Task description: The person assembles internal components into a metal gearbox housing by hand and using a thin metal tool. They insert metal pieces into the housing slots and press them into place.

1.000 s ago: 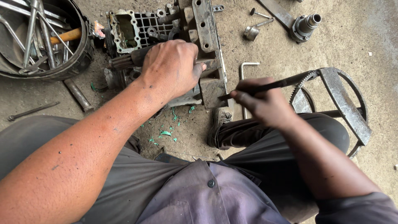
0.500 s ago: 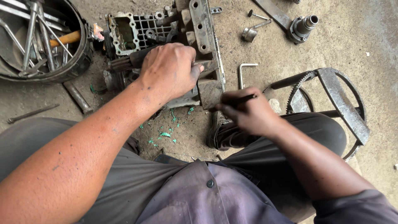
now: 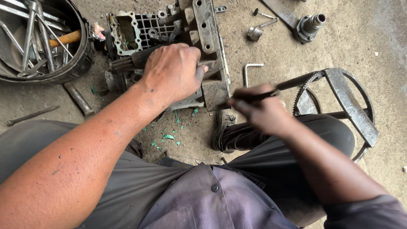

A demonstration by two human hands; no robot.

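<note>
Fingers of left hand (image 3: 176, 72) press flat, spread over gearbox casing (image 3: 169, 38), steadying it on the floor. Right hand (image 3: 258, 110) grips dark tool (image 3: 271, 90), tip toward casing edge beside left fingertips.

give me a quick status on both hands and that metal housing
Left hand pressed on metal housing. Right hand grips dark tool, tip at housing's edge. Bent rod lies just beyond.

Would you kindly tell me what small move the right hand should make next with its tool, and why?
Probably push the tool tip along the casing edge. The right hand grips it with the tip at that edge, the left hand braces the casing, and green flakes lie below.
</note>
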